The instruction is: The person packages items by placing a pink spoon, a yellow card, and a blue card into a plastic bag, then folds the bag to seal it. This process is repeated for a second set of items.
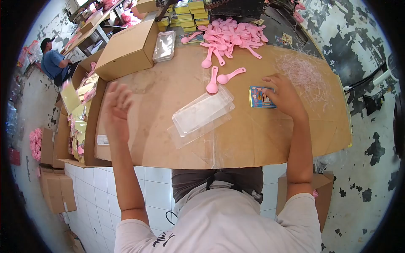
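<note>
My left hand is raised over the left side of the table, fingers loosely apart and a little blurred, holding nothing. To its left, a pale yellow packet shows blurred at the top of a carton filled with packed pieces. On the right, my right hand reaches over a small stack of blue printed cards, its thumb on the stack and its fingers apart. Clear plastic bags lie fanned in the middle. Just beyond them rest two loose pink spoons.
A heap of pink spoons covers the far side. A closed cardboard box stands far left beside a pack of clear bags. Shredded pink strands lie at right. Yellow card stacks sit behind. A person sits at far left.
</note>
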The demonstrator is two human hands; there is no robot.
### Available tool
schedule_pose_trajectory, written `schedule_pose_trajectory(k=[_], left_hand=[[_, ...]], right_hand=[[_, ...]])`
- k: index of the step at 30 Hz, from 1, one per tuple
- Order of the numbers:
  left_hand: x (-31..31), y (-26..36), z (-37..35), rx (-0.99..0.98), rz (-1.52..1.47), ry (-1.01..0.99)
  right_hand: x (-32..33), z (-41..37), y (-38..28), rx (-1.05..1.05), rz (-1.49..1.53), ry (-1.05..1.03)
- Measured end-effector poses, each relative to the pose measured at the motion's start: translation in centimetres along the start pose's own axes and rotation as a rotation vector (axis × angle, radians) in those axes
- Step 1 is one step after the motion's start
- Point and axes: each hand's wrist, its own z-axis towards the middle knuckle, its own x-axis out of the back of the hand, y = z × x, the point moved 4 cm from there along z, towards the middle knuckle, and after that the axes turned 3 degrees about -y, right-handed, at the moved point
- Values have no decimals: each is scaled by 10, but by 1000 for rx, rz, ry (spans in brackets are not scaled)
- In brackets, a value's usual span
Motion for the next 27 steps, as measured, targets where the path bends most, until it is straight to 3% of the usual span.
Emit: schedule_pose_trajectory(k=[2, 4, 6, 9, 12, 15, 18, 19, 21, 24, 27], left_hand=[[-40, -10, -1, 128, 438, -208], [-77, -33, 2, 148, 681, -460], [-115, -45, 2, 138, 902, -543], [-149, -70, 3, -98, 1286, -636], [-154, -85, 10, -23, 1229, -703], [-154, -82, 10, 263, 1079, -670], [-150, -88, 6, -31, 1008, -681], [-151, -88, 4, -26, 968, -692], [-152, -88, 2, -17, 891, -709], [-145, -101, 0, 304, 684, -706], [-147, -98, -1, 282, 421, -662]], right_hand=[[-1, -1, 4, -12, -27, -77], [-3, -1, 8, -72, -12, -162], [-2, 1, 9, -78, 58, -109], [-1, 2, 9, -47, 72, -34], [1, 4, 9, -63, 213, -65], [2, 8, -7, -103, 506, -100], [-17, 8, -21, -103, 788, -188], [-24, 7, -26, -96, 876, -230], [-32, 4, -41, -13, 851, -252], [-46, 4, -51, 193, 741, -176], [-51, 2, -64, 298, 716, -98]])
